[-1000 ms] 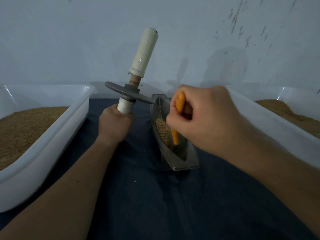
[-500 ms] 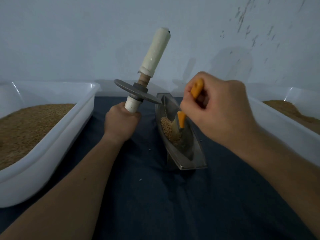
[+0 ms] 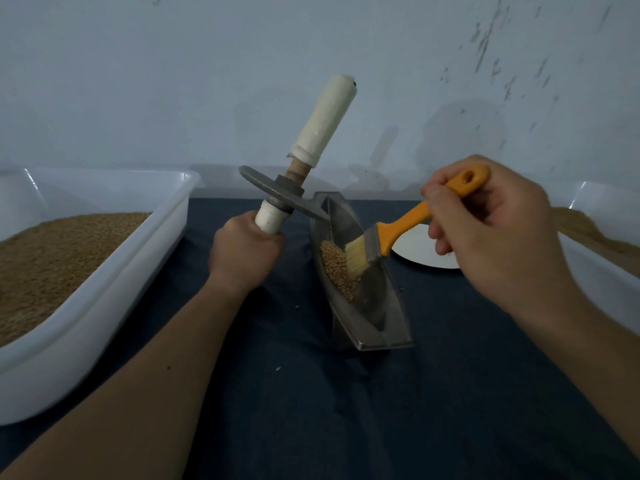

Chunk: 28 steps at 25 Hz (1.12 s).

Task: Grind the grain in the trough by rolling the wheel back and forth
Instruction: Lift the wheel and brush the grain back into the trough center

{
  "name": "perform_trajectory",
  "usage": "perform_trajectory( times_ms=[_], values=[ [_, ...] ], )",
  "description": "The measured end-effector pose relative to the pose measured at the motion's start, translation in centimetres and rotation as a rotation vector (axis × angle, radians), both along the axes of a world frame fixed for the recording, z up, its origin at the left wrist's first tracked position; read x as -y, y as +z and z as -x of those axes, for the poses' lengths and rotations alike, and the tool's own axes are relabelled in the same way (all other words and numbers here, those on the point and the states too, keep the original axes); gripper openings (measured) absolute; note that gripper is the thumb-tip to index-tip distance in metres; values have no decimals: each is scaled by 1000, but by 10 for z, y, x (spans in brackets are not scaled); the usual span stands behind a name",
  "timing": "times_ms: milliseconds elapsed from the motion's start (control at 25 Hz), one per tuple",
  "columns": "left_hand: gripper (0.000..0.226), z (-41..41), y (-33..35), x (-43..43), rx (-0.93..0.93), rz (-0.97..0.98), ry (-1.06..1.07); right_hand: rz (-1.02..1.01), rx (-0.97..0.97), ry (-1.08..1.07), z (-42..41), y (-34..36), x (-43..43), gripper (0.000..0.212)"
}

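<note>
Our right hand [image 3: 495, 233] has swung rightward, pinching the brush [image 3: 401, 226], its bristles on the grain [image 3: 337, 271] in the trough [image 3: 377, 323] below that grip, while our left hand [image 3: 242, 254] grips the wheel [image 3: 277, 197] by its lower handle.

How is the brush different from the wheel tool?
The brush has an orange handle; the wheel tool has white grips. The brush's bristles touch the grain in the trough; the wheel tool is held clear of it. The right hand holds the brush, the left hand the wheel tool. Both are tilted.
</note>
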<state>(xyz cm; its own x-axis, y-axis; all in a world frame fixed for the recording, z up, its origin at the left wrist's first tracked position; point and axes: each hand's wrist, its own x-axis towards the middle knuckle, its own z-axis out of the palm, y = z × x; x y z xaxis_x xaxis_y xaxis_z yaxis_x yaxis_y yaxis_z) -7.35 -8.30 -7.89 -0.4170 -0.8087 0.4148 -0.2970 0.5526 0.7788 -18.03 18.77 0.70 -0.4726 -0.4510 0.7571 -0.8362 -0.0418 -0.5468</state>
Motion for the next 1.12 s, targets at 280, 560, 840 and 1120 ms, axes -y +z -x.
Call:
perform_trajectory(
  times_ms=[280,560,840,1120],
  values=[
    [12,1,-2,-5,101,106,-18,229,365,21,55,-28,-44,19],
    [14,0,-2,-8,129,141,-25,-390,-428,-218,100,-71,-63,45],
    [15,-1,0,-9,115,136,-31,-692,-533,-214,106,-89,-64,67],
    [12,-1,2,-12,173,146,-31,-966,-388,-264,92,-80,-65,65]
  ],
)
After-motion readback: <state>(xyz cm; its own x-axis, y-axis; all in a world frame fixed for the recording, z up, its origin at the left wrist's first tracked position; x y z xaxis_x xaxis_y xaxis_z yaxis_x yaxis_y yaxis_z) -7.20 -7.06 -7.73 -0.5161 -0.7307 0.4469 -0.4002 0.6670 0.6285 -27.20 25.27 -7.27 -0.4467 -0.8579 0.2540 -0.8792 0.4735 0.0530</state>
